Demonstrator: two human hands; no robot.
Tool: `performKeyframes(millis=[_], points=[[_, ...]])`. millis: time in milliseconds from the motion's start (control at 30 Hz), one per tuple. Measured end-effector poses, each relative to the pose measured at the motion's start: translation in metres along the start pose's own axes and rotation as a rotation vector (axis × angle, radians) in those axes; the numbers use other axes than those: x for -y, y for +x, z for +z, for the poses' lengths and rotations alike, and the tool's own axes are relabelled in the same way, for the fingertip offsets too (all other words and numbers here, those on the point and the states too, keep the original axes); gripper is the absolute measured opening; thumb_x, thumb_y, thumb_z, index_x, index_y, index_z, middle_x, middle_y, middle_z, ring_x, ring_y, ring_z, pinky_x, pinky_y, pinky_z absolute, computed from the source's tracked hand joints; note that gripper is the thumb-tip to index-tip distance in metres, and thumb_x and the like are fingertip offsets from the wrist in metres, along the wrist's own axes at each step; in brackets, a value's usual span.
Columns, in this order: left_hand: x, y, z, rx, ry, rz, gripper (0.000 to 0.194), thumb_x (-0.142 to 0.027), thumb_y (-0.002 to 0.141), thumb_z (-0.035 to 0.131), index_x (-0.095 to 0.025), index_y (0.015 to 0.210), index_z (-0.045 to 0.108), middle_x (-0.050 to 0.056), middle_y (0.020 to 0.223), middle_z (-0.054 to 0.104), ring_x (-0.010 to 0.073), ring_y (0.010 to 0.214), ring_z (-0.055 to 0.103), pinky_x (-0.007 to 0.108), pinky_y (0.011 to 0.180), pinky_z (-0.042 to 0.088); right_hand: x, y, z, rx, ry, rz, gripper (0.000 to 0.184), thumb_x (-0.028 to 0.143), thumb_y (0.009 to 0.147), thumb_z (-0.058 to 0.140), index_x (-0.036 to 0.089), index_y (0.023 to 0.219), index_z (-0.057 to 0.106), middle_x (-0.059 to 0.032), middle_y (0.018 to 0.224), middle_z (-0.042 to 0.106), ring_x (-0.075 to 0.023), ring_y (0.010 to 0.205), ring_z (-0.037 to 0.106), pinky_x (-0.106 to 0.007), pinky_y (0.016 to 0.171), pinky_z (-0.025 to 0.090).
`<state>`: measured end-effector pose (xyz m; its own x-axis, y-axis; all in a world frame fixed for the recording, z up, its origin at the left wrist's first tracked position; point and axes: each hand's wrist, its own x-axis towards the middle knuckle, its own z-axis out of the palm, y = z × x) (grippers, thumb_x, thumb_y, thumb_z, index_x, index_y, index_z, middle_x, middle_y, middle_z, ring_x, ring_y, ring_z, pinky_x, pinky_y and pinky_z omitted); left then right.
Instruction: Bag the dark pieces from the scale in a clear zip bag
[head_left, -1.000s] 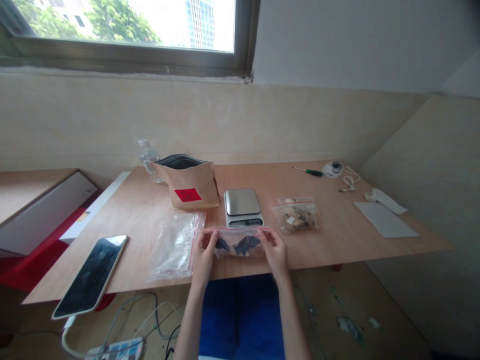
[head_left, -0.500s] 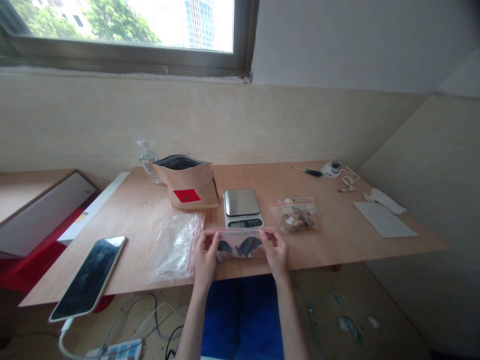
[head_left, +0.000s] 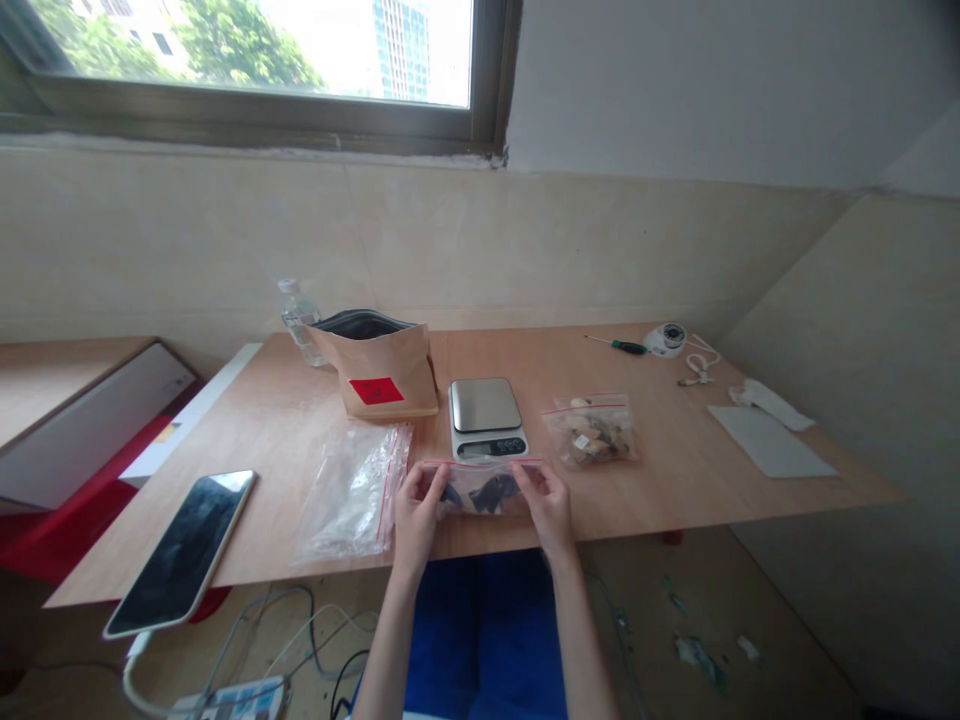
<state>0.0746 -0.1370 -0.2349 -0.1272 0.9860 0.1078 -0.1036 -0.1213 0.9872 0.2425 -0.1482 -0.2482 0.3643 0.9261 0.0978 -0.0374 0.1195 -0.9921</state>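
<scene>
Right here at the desk (head_left: 660, 490), a person in blue is holding a clear zip-seal bag (head_left: 491, 493) up by its red-lined top edge. The left hand (head_left: 417, 508) is pinching one end of that edge and the right hand (head_left: 550, 503) is pinching the other, each grip clamping the plastic between thumb and fingers. Dark, crinkled pieces (head_left: 495, 490) are showing through the bag, which is hanging just in front of the digital scale (head_left: 486, 404); whether its underside is touching the desk I cannot tell. The scale's steel plate is lying bare, facing up. Just to its right, another zip-seal bag (head_left: 600, 440) is bulging with tan, chunky pieces. Near the left hand, some flat clear bags (head_left: 352, 490) are lying on the wood, and behind them a brown kraft pouch (head_left: 386, 365) is standing upright, its mouth gaping and a red label (head_left: 376, 390) facing us. A plastic bottle (head_left: 298, 318) is standing beside it. A smartphone (head_left: 180, 560) is jutting past the near left edge. Towards the back right, a green-handled screwdriver (head_left: 628, 347) is resting beside a white dome camera (head_left: 666, 340).
</scene>
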Motion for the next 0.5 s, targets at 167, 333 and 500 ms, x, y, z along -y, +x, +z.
performKeyframes(millis=[167,333,500], points=[[0.0009,0.0004,-0.0016,-0.016,0.053,0.025,0.021,-0.037,0.078,0.062,-0.017,0.081,0.065,0.003,0.076,0.067,0.015,0.073,0.061,0.023,0.068,0.046,0.0013,-0.0005,0.0021,-0.036,-0.001,-0.02,0.025,0.038,0.073,0.066,0.016,0.085,0.067,-0.0054,0.081,0.071,-0.0199,0.077,0.066,-0.032,0.073,0.052],[0.0006,-0.0004,-0.0013,-0.029,0.136,0.041,0.021,-0.038,0.079,0.06,-0.017,0.083,0.064,0.004,0.079,0.067,0.0161,0.076,0.062,0.024,0.07,0.046,0.0013,-0.0002,0.0035,-0.057,-0.021,-0.034,0.022,0.036,0.074,0.065,0.015,0.083,0.066,-0.0044,0.079,0.07,-0.0183,0.075,0.064,-0.03,0.073,0.051],[0.0,-0.0027,0.0014,-0.071,0.228,0.073,0.024,-0.04,0.081,0.057,-0.017,0.086,0.063,0.005,0.082,0.066,0.0175,0.078,0.062,0.026,0.071,0.047,-0.0014,-0.0009,0.0066,-0.092,-0.005,-0.033,0.024,0.037,0.074,0.065,0.015,0.081,0.065,-0.0043,0.076,0.069,-0.0179,0.073,0.064,-0.029,0.07,0.051]])
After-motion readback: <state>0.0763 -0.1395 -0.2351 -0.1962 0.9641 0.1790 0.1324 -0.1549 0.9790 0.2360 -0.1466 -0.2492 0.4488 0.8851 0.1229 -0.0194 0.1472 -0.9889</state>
